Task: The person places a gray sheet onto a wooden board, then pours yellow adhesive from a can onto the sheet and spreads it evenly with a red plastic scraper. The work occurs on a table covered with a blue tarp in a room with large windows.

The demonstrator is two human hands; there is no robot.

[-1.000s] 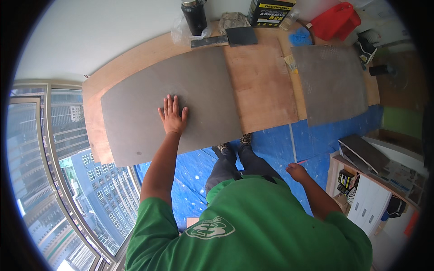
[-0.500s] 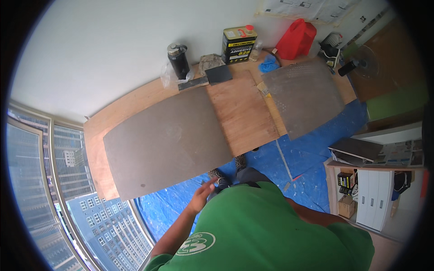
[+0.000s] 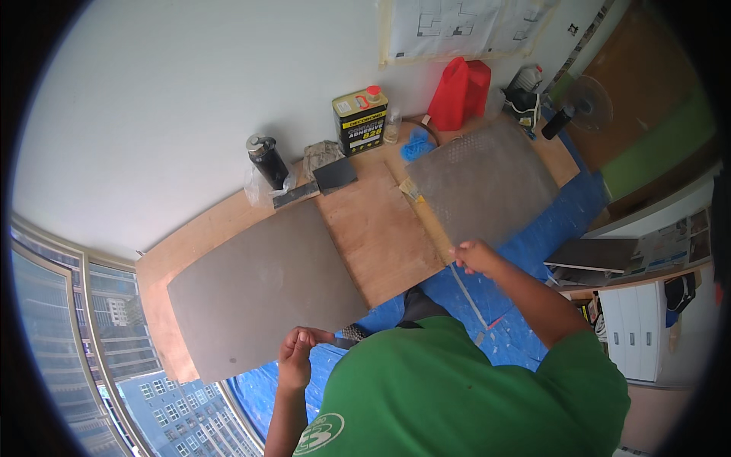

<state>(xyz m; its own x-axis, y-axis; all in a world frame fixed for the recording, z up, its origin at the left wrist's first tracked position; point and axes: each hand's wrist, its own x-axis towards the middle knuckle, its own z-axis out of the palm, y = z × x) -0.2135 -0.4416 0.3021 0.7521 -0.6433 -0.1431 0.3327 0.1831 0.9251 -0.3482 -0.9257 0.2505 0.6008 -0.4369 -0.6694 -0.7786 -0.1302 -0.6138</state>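
We're counting two grey panels (image 3: 263, 289): left hand (image 3: 295, 355) curled beside one, right hand (image 3: 475, 257) curled near the other, contents unclear in both.

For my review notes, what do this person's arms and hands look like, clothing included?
The left hand and right hand are ungloved; no watch or bracelet shows. The green shirt has a short right sleeve and a pale rounded emblem.
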